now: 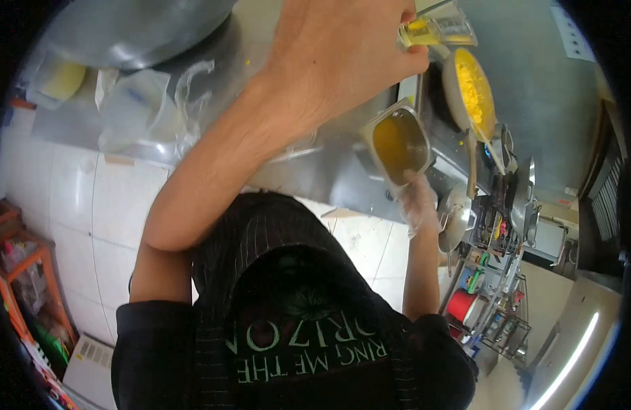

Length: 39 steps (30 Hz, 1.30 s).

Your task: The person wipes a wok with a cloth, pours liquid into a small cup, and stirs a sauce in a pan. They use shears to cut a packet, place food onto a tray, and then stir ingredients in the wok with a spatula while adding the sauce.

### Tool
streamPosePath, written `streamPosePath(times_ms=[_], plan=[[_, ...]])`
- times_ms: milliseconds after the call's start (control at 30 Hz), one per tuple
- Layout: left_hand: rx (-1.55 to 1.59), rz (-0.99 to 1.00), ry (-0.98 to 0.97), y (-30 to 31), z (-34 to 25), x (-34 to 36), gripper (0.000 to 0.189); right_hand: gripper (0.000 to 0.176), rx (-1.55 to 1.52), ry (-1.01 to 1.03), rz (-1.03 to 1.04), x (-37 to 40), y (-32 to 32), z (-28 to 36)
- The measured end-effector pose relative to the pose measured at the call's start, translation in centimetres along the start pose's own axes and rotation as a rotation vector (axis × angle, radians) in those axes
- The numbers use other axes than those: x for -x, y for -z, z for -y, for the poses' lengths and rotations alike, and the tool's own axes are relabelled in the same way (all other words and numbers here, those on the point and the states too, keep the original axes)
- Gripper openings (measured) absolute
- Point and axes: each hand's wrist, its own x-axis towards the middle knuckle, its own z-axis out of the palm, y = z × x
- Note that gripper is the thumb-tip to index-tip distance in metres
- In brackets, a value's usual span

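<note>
My left hand [360, 51], ungloved, reaches across the counter. Its fingers grip a small clear measuring cup [455, 29] that lies tilted and has yellow liquid in it. Just beyond the cup sits a pan [453, 102] with yellow, crumbly food [471, 85] that looks like scrambled egg. In a clear plastic glove, my right hand [418, 201] grasps the near rim of a square metal container [425, 145]. Brownish-yellow liquid shows inside that container. A wooden handle [472, 164] and a pale stick extend from the pan's near side.
A large metal bowl [131, 31] stands at the upper left of the steel counter [343, 167]. Clear plastic bags [141, 109] lie near it. A lidded pot [455, 219] is beside my right hand. Racks of kitchenware [486, 301] stand right, an orange shelf [29, 263] left.
</note>
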Motion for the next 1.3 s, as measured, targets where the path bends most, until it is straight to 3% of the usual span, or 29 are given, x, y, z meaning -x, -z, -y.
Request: streamPosePath(times_ms=[100,200,400,767,867,967,1067,1100,1167,1300], plan=[[-0.075,-0.019,-0.048,1.8,-1.4,-2.9,0.03,0.025,-0.004,-0.04,0.051,-1.4,1.9,-0.9],[-0.107,-0.084,-0.094,2.9,-2.4,-4.7,0.032,0.022,-0.067,0.016,0.016,0.1,-0.3,-0.5],[-0.132,-0.13,-0.122,3.9,-4.1,-6.2,0.033,0.028,-0.084,0.042,0.014,-1.2,1.9,-1.4],[-0.048,0.089,-0.004,2.0,-2.7,-3.7,0.028,0.017,-0.035,0.075,0.028,0.6,2.9,0.9],[-0.035,0.023,-0.024,-0.4,-1.0,-1.2,0.028,0.021,0.032,0.07,-0.007,2.2,1.9,2.4],[0.075,0.199,0.12,-0.3,-0.9,0.0,0.028,0.019,0.008,0.021,0.009,2.9,1.2,3.5],[0.151,0.197,0.132,-0.3,-0.7,-0.3,0.029,0.017,0.026,0.041,0.009,2.4,2.0,3.5],[0.255,0.242,0.143,0.1,-0.7,-0.8,0.029,0.015,-0.012,0.071,-0.06,4.0,-1.0,4.1],[0.452,0.325,0.147,1.3,-0.8,-2.3,0.029,0.015,0.095,0.015,-0.093,3.8,-0.4,4.2],[0.67,0.328,-0.134,5.4,-2.8,-5.3,0.031,0.016,0.084,0.01,-0.086,3.0,-0.1,3.1]])
